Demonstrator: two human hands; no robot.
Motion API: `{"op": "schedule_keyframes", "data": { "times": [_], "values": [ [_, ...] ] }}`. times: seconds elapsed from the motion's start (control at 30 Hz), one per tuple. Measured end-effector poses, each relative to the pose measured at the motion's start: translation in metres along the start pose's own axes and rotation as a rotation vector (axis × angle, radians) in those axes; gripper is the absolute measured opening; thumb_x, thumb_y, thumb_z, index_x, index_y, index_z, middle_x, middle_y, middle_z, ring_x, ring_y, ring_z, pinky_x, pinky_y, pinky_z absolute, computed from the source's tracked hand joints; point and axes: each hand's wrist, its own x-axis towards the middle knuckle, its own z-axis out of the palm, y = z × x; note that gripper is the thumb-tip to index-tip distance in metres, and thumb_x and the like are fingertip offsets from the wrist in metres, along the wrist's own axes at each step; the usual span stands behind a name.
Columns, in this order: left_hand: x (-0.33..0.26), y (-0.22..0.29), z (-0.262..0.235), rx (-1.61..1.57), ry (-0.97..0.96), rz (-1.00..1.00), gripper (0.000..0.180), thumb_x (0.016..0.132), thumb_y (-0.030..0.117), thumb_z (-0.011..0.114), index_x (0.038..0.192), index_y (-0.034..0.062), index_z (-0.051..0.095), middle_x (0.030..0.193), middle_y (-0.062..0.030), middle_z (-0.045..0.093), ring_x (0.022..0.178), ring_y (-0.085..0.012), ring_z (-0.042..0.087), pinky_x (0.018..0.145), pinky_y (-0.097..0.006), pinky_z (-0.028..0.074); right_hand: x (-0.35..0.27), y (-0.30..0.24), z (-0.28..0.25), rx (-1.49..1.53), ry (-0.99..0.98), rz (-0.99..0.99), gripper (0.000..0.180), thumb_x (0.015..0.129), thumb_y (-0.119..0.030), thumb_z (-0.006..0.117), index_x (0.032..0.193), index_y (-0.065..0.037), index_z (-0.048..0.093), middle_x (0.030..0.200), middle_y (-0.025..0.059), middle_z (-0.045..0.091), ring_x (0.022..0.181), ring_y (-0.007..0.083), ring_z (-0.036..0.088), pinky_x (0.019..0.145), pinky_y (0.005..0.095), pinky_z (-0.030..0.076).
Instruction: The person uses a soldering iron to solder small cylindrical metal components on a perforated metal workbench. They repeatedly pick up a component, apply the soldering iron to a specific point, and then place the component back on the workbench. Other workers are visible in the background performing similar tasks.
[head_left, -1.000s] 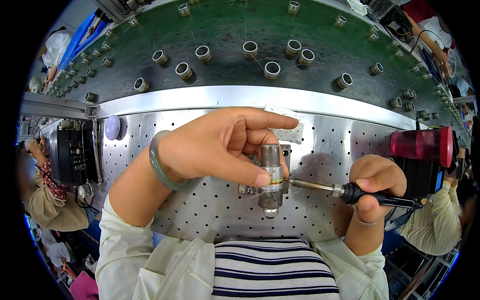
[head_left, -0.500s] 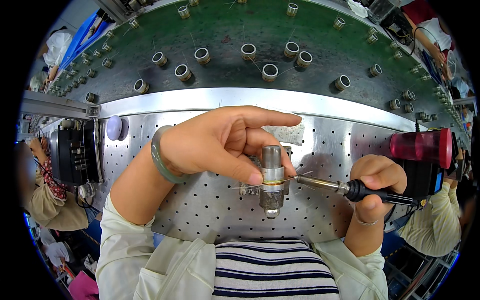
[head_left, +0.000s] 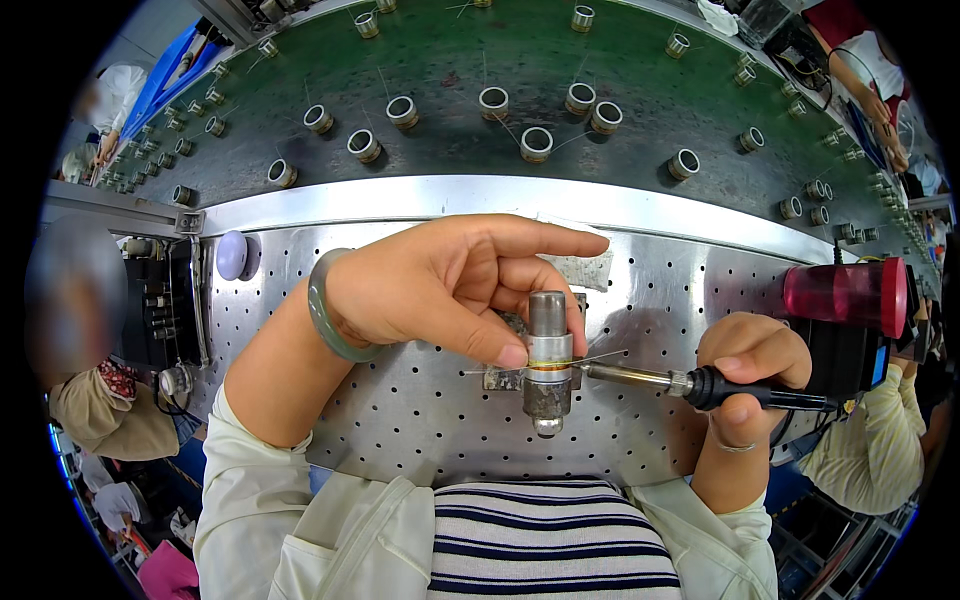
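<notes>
A metal cylinder [head_left: 548,400] sits near the middle of the bench, its long axis running far to near and its rounded end toward the person. A bright ring [head_left: 550,346] circles its middle, with a yellowish band at the ring's near edge and a thin wire [head_left: 607,357] running out to the right. A dark metal block [head_left: 503,380] shows behind it.

The left hand [head_left: 430,290] comes in from the left, wrist bent so that the fingers point right. Its index finger stretches out straight beyond the cylinder; the other fingers curl, one passing on the far side and showing at the ring's right. The thumb tip lies at the ring's left side, the hand half open; whether it grips ring or wire, I cannot tell.

The right hand [head_left: 755,365] is closed around the dark handle of a soldering iron [head_left: 640,377], thumb and fingers bent, the forearm rising from the near right. The iron points left, its tip at the ring's right edge.

Around them lies the perforated metal bench top [head_left: 420,425], with a purple knob-like object [head_left: 232,255] at far left and a reddish container [head_left: 840,295] at right. Beyond, similar rings with thin leads stand on a green belt [head_left: 440,150].
</notes>
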Motion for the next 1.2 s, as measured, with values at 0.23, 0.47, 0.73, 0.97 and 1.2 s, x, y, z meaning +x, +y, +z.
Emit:
{"op": "schedule_keyframes", "data": {
  "times": [0.23, 0.47, 0.73, 0.97, 1.2],
  "values": [
    [-0.009, 0.004, -0.001, 0.028, 0.006, -0.03, 0.081, 0.075, -0.009, 0.066, 0.143, 0.0016, 0.024, 0.104, -0.0188, 0.06, 0.096, -0.0167, 0.059, 0.071, -0.02, 0.05, 0.006, 0.001, 0.011, 0.023, 0.018, -0.011, 0.024, 0.07, -0.002, 0.073, 0.086, 0.007, 0.057, 0.063, 0.0108, 0.057, 0.042, 0.0171, 0.05, 0.039, 0.0264, 0.037],
    [-0.024, 0.02, -0.006, 0.078, 0.252, 0.153, 0.061, 0.08, 0.001, 0.066, 0.134, -0.0011, 0.039, 0.105, -0.01, 0.062, 0.095, -0.0151, 0.061, 0.081, -0.027, 0.05, -0.001, -0.006, 0.022, -0.085, 0.172, 0.072, 0.03, 0.073, -0.017, 0.078, 0.081, 0.0, 0.054, 0.065, 0.0078, 0.057, 0.05, 0.0149, 0.054, 0.045, 0.0236, 0.042],
    [-0.15, 0.111, -0.108, 1.495, 1.47, 0.412, 0.028, 0.076, 0.008, 0.071, 0.102, 0.0009, 0.065, 0.09, -0.0056, 0.066, 0.076, -0.0112, 0.061, 0.071, -0.024, 0.049, 0.006, -0.011, 0.027, -0.025, 0.175, 0.074, 0.027, 0.075, -0.014, 0.075, 0.083, 0.002, 0.054, 0.063, 0.0096, 0.057, 0.048, 0.0142, 0.056, 0.042, 0.0227, 0.044],
    [-0.187, 0.124, -0.182, 1.716, 1.715, 0.017, 0.033, 0.066, 0.022, 0.076, 0.093, 0.004, 0.067, 0.089, -0.0132, 0.063, 0.085, -0.0283, 0.06, 0.077, -0.038, 0.048, 0.001, -0.009, 0.023, -0.012, 0.235, 0.193, 0.025, 0.073, -0.012, 0.076, 0.08, 0.003, 0.056, 0.065, 0.0099, 0.057, 0.049, 0.0136, 0.056, 0.042, 0.0216, 0.044],
    [-0.132, 0.109, -0.111, 1.63, 1.368, 0.105, 0.044, 0.066, 0.031, 0.078, 0.097, 0.0027, 0.066, 0.095, -0.0134, 0.061, 0.09, -0.0281, 0.057, 0.083, -0.036, 0.046, 0.002, -0.012, 0.024, -0.014, 0.26, 0.215, 0.026, 0.073, -0.013, 0.076, 0.079, 0.002, 0.056, 0.066, 0.0101, 0.057, 0.048, 0.0132, 0.055, 0.042, 0.021, 0.043]
  ]
}}
